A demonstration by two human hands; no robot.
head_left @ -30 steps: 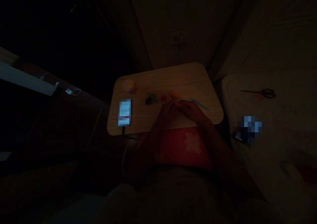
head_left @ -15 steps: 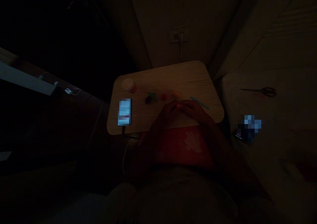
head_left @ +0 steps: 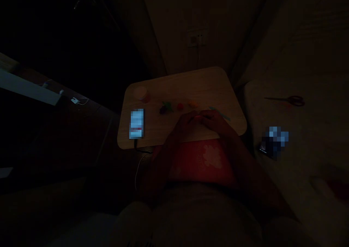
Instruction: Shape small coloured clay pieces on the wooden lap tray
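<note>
The scene is very dark. My left hand (head_left: pixel 184 124) and my right hand (head_left: pixel 215 122) rest together on a small wooden lap table (head_left: pixel 191 83), fingertips meeting around a tiny pale piece (head_left: pixel 196 117) that I cannot make out. Both hands look curled in a pinch. Just beyond the fingers lie small lumps: a dark one with green (head_left: pixel 165 108), a red one (head_left: pixel 180 106) and an orange one (head_left: pixel 193 104). A thin green stick (head_left: pixel 219 113) lies beside my right hand.
A lit phone (head_left: pixel 136 123) with a cable lies at the table's left front, a small pale tub (head_left: pixel 141 93) behind it. Scissors (head_left: pixel 289 100) and a second phone (head_left: pixel 273 140) lie on bedding to the right. A red cushion (head_left: pixel 203 161) is on my lap.
My hands have stayed together at the table's front, shifting only slightly. The picture has grown a little darker.
</note>
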